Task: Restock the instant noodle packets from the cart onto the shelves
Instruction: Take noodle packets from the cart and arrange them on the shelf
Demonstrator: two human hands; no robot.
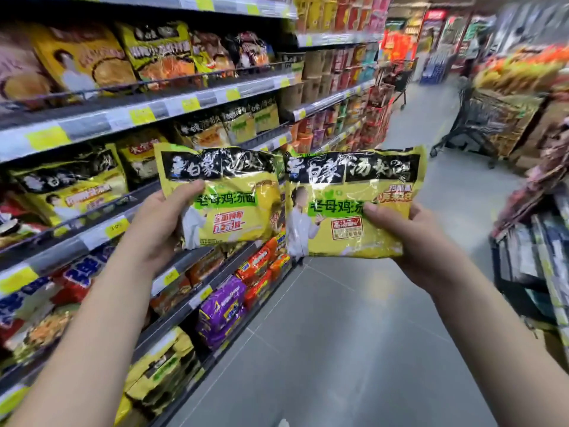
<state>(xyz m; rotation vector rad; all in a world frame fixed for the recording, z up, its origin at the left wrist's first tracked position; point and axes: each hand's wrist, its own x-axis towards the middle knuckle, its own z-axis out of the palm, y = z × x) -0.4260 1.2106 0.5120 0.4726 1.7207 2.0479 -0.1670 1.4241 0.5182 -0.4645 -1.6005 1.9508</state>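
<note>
A worker's left hand (pixel 160 223) grips the left packet (pixel 228 192) of yellow instant noodles by its lower-left edge, thumb across the front. The right hand (pixel 409 238) pinches the right packet (pixel 348 204), a match, at its right side. Both are held upright at 12 o'clock, edge to edge, labels facing the worker, probably to check them against the stock. Similar yellow shelf packets (pixel 70 186) stand at 9 o'clock on the shelves (pixel 123 115), the likely destination. The cart (pixel 505 272), blurred, stands at 3 o'clock; neither held packet is shelved yet.
</note>
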